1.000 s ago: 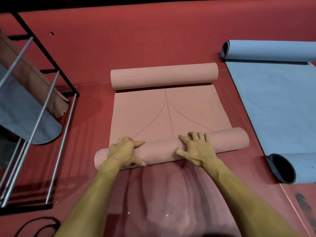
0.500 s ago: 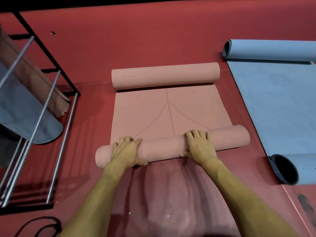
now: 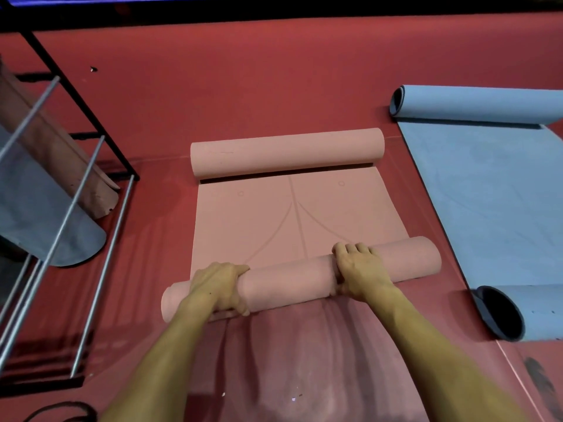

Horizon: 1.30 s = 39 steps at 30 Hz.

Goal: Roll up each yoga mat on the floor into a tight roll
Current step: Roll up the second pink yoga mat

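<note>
The near rolled end of the pink yoga mat (image 3: 292,277), lying on the red floor (image 3: 243,86), is gripped by the left hand (image 3: 221,287) and right hand (image 3: 359,274) with fingers curled over it, flat mat beyond, far end also rolled, blue yoga mat (image 3: 487,193) alongside right.

No legible text, label, brand or number is found. Only unlettered line markings and two small circles are seen printed on the pink yoga mat (image 3: 274,217).
</note>
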Tool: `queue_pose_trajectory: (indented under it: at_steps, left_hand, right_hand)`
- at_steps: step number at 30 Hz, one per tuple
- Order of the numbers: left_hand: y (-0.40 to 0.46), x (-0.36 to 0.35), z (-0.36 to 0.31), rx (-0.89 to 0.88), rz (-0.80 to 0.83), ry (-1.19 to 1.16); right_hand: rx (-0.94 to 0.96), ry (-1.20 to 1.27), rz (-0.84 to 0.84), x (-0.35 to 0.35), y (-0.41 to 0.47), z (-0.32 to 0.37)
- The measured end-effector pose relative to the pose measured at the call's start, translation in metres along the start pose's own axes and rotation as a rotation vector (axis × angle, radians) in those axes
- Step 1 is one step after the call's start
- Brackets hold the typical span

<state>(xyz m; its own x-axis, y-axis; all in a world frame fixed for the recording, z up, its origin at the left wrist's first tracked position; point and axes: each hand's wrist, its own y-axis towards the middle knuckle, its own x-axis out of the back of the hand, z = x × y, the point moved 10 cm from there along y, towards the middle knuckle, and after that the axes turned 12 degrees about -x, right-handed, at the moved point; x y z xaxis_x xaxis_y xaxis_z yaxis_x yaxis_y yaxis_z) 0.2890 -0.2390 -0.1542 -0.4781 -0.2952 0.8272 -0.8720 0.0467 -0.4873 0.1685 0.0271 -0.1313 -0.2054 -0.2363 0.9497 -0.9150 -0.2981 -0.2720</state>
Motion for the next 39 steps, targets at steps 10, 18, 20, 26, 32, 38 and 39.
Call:
queue_pose_trajectory:
  at_steps: [10,18,20,26,32,38,39]
  left_hand:
    - [-0.014,-0.006,-0.006,0.005,0.059,-0.152]
    - [-0.014,0.008,-0.011,-0.033,-0.086,-0.132]
    - [-0.012,0.007,-0.011,-0.029,-0.071,-0.143]
    - [-0.002,0.011,-0.015,-0.034,-0.013,-0.103]
    - [0.005,0.021,-0.026,0.015,-0.111,0.008]
    - [0.000,0.028,-0.022,0.047,-0.241,-0.140]
    - [0.000,0.027,-0.022,0.054,-0.238,-0.149]
  right_hand:
    - [-0.028,-0.002,0.127,-0.004,-0.010,0.002]
    - [-0.025,0.020,0.115,0.008,-0.009,0.006]
    - [-0.039,0.035,0.104,0.009,-0.009,0.008]
    - [-0.044,0.069,0.112,0.010,-0.005,0.007]
    - [-0.063,0.091,0.097,0.012,-0.006,0.007]
    - [-0.041,0.179,0.051,0.020,-0.009,0.003]
    - [-0.042,0.187,0.051,0.021,-0.008,0.003]
